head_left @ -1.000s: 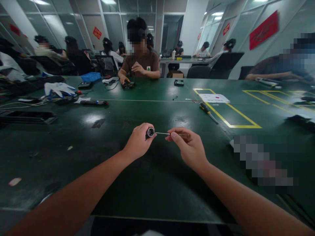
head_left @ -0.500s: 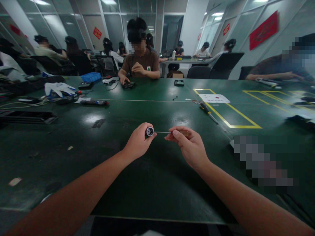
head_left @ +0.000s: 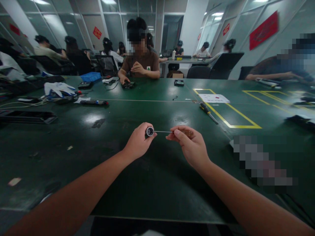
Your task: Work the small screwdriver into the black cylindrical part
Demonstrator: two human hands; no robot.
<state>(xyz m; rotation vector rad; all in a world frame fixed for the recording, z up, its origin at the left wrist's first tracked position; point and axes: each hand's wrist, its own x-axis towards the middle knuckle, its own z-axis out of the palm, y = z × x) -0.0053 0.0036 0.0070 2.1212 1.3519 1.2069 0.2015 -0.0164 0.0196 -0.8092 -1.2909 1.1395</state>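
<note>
Above the green table point(head_left: 157, 183), my left hand point(head_left: 139, 139) is closed around a small round connector point(head_left: 149, 131), dark with a silvery rim. Its open end faces me, and most of its body is hidden by my fingers. My right hand point(head_left: 190, 142) grips a screwdriver point(head_left: 163, 132) by its amber-brown handle. The thin metal shaft points left, and its tip meets the connector's right side by my left thumb. Whether the tip sits in a screw is too small to tell.
A second screwdriver point(head_left: 208, 113), black and yellow, lies beyond my right hand beside a paper sheet point(head_left: 213, 98) and yellow tape outlines. White gloves point(head_left: 59, 89), a marker-like tool point(head_left: 94, 102) and a blue tray point(head_left: 91, 77) are at left. A co-worker point(head_left: 141, 59) sits opposite.
My right hand has shifted very slightly right, and its fingers have turned a little on the screwdriver handle. My left hand and the connector stay in place.
</note>
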